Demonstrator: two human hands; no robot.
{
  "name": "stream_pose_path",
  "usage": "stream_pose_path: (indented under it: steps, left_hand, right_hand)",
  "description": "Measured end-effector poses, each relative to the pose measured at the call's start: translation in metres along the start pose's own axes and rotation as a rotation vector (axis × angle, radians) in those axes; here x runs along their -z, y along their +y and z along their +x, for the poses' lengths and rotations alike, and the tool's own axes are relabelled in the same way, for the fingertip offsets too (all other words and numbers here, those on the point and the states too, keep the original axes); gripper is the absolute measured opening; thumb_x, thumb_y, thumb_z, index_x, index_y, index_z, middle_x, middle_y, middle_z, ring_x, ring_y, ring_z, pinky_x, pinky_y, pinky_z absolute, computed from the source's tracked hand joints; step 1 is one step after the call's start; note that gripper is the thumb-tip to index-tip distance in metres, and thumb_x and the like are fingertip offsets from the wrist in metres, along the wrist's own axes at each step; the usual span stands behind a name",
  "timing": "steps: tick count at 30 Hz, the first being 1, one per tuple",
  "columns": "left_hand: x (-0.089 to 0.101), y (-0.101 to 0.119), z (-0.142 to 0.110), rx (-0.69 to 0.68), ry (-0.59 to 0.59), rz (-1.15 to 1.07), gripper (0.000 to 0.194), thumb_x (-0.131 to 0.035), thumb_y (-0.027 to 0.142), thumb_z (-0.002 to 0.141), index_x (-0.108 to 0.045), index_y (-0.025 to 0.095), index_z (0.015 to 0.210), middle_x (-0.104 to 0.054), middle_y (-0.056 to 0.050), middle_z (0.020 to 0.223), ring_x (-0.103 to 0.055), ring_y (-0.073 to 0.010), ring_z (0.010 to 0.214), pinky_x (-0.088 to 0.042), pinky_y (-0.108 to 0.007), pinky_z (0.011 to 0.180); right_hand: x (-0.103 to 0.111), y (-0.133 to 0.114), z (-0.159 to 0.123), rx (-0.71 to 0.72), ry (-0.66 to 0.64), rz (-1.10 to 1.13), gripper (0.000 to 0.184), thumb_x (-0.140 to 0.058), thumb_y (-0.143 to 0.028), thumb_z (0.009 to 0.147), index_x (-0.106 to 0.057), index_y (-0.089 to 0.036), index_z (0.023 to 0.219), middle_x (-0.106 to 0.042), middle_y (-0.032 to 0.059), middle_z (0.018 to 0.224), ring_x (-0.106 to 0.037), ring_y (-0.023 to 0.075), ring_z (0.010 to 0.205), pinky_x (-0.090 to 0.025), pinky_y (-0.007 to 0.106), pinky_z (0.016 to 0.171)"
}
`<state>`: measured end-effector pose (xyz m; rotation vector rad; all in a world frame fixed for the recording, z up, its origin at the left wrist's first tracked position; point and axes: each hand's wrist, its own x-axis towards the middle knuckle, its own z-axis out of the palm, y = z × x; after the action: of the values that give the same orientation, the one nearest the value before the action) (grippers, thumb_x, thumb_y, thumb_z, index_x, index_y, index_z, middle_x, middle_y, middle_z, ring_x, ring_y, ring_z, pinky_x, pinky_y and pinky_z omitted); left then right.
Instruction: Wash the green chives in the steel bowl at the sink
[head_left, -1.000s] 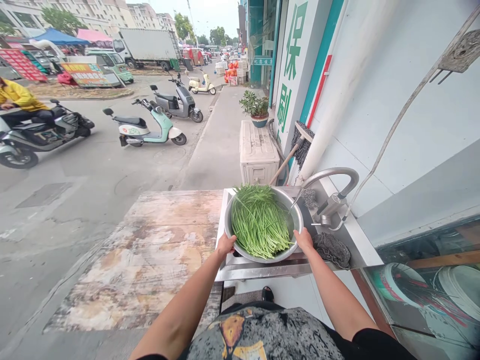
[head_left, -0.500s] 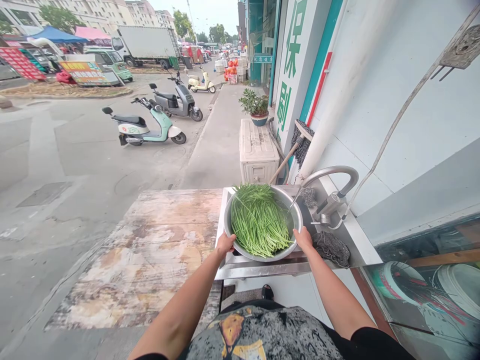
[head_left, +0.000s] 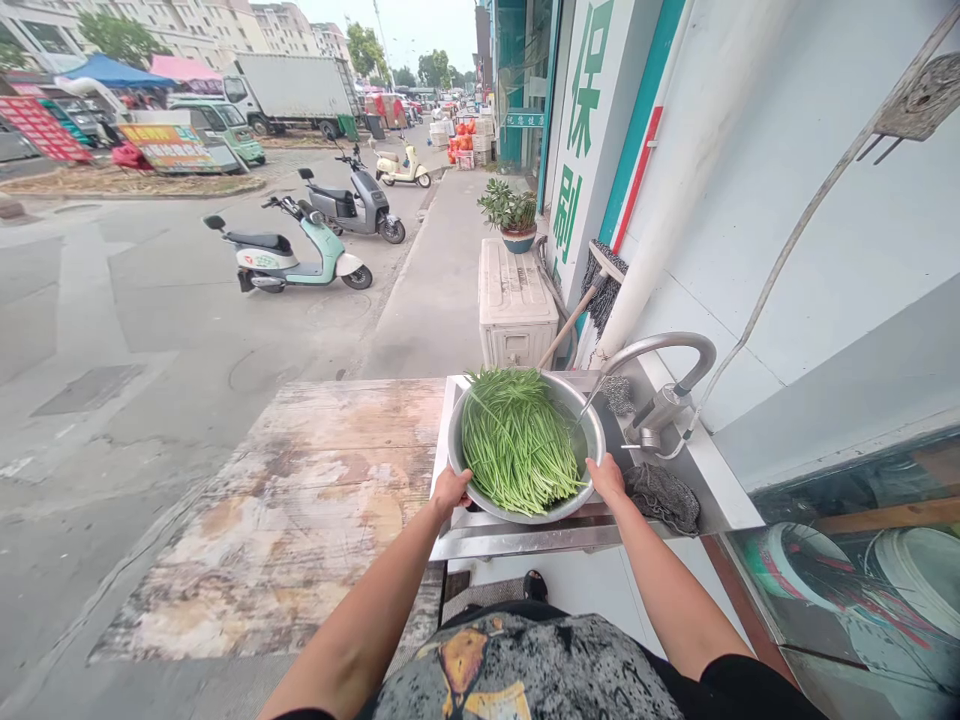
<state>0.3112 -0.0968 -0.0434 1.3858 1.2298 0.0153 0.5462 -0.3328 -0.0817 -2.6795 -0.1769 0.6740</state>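
A round steel basin (head_left: 589, 425) full of long green vegetable stalks (head_left: 517, 445) sits in a small steel sink (head_left: 510, 535) on the pavement. My left hand (head_left: 451, 490) grips the basin's near left rim. My right hand (head_left: 606, 478) grips its near right rim. A curved tap (head_left: 664, 348) runs a thin stream of water into the basin's right side.
A worn wooden tabletop (head_left: 300, 510) adjoins the sink on the left. A dark scouring cloth (head_left: 664, 497) lies on the sink's right ledge. Beyond stand a white appliance (head_left: 516, 305), a mop (head_left: 600, 290), a potted plant (head_left: 512, 213) and parked scooters (head_left: 289, 255).
A rider on a scooter at the left has passed out of view. My hands and the basin have stayed where they were.
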Motion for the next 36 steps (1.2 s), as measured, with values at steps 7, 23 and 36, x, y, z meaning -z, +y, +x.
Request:
stream_pose_path:
  steps: [7,23,36]
  left_hand:
    - [-0.0003,-0.0023,0.0028,-0.009,0.001,-0.01,0.023,-0.052,0.02,0.085,-0.048,0.013,0.106,-0.048,0.005,0.055,-0.046,-0.0086,0.042,-0.047,-0.021,0.044]
    - [-0.0009,-0.006,0.0067,-0.019,0.017,0.033,0.027,-0.054,0.023,0.083,-0.049,0.014,0.109,-0.05,0.005,0.055,-0.047,-0.0089,0.041,-0.042,-0.019,0.041]
    - [-0.0003,-0.0031,0.0027,-0.032,0.008,0.035,0.03,-0.054,0.022,0.084,-0.047,0.014,0.112,-0.048,0.006,0.054,-0.045,-0.009,0.041,-0.039,-0.019,0.039]
  right_hand:
    - [0.0004,-0.0002,-0.0005,-0.004,0.003,0.002,0.04,-0.045,-0.042,0.094,-0.053,-0.012,0.121,-0.066,0.0174,0.115,-0.065,0.0264,0.105,-0.048,0.029,0.078]
    - [0.0006,-0.0004,-0.0012,0.006,0.007,0.003,0.039,-0.045,-0.041,0.095,-0.053,-0.012,0.12,-0.066,0.0172,0.114,-0.064,0.0267,0.106,-0.048,0.03,0.079]
    - [0.0021,-0.0011,-0.0027,-0.004,-0.004,0.002,0.041,-0.043,-0.043,0.095,-0.052,-0.013,0.122,-0.065,0.0174,0.116,-0.064,0.027,0.107,-0.048,0.03,0.08]
